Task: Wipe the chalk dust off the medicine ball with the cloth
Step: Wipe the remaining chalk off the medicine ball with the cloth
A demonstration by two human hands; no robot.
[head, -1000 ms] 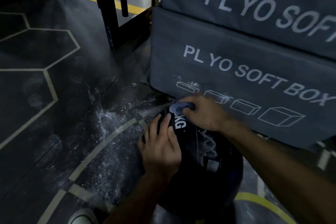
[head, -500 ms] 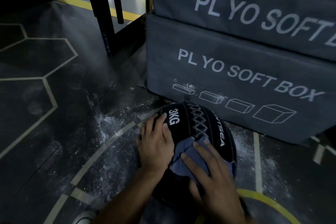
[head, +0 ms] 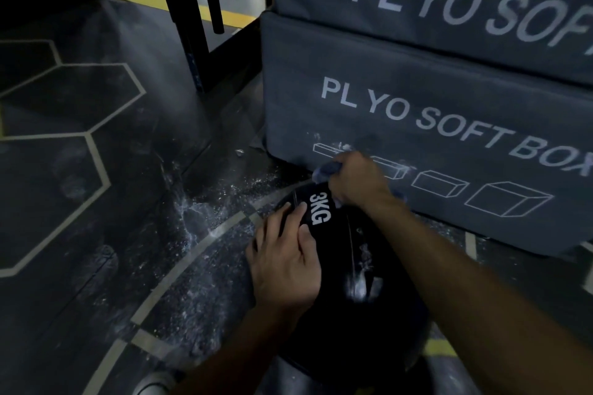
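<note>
A person crouched over a black medicine ball (head: 346, 314) resting on the chalk-strewn gym floor (head: 134, 234), close in front of them. The left hand (head: 287, 258) lay spread and flat on the ball's near left side, steadying it beside the "3KG" mark. Beyond it, the right hand (head: 357, 181) was curled around a bunched blue cloth (head: 325, 170) at the ball's far top edge. A pale smear, possibly chalk though the light was dim, showed on the nearer right face, so any further wiping would likely bring the cloth back toward the body. Stacked plyo soft boxes (head: 433, 99) stood just behind.
</note>
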